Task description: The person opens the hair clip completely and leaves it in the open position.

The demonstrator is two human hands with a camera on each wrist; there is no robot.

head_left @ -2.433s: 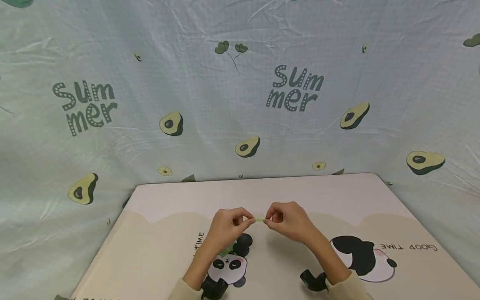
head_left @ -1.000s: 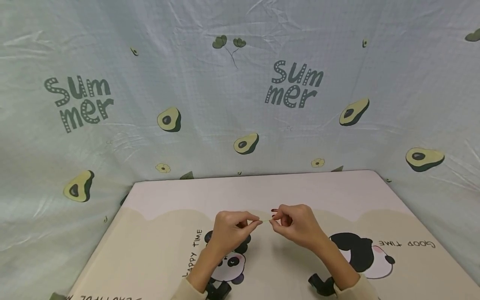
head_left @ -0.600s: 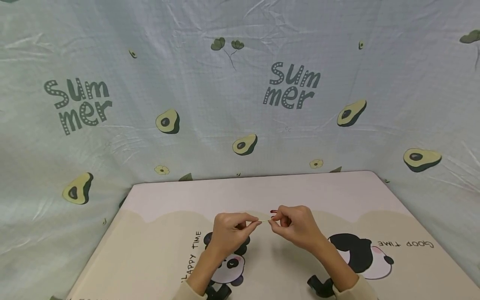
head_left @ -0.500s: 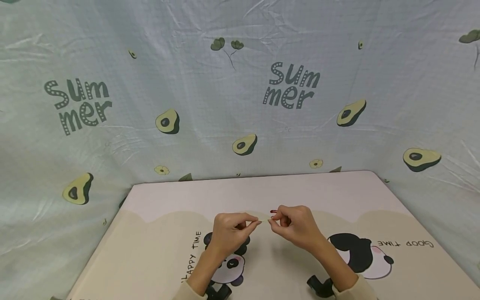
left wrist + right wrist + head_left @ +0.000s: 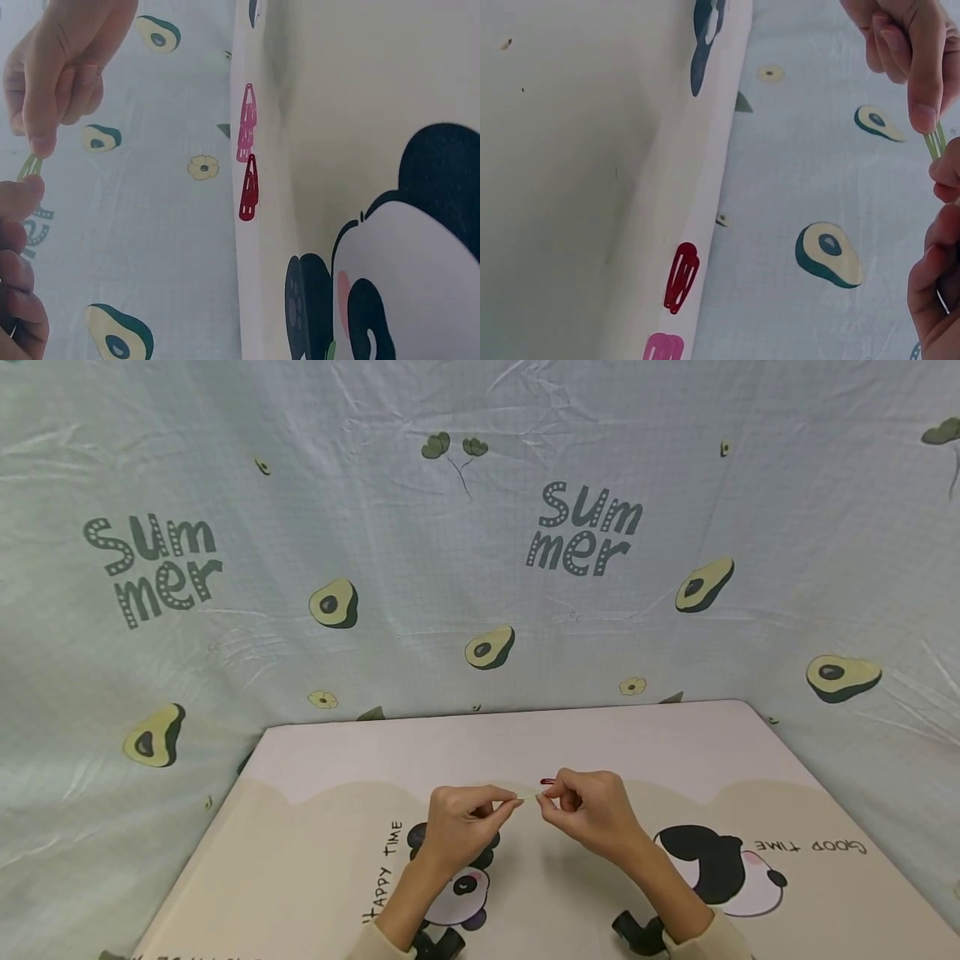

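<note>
A small light-green snap hair clip (image 5: 528, 797) spans the gap between both hands, held above the table. My left hand (image 5: 461, 818) pinches one end between thumb and index finger. The other end is pinched by the right hand (image 5: 596, 810) in the same manner. From the right wrist view, the clip's slender green prongs (image 5: 934, 142) show between the fingertips, its ends covered by them. Beyond the hands a dark red snap hair clip (image 5: 250, 187) lies on the table, with a pink one (image 5: 247, 124) beside it; in the head view the right hand partly covers the red clip.
The table (image 5: 315, 860) has a beige and pale pink cover printed with pandas and lettering. A light curtain (image 5: 420, 527) with avocado prints hangs behind and at both sides. Black wrist devices (image 5: 637, 935) sit under each forearm.
Since the earliest frame both hands have shifted slightly right, still pinching the green hair clip, which now appears thinner. The red clip has come into sight behind the right hand. Lately the hands barely move.
</note>
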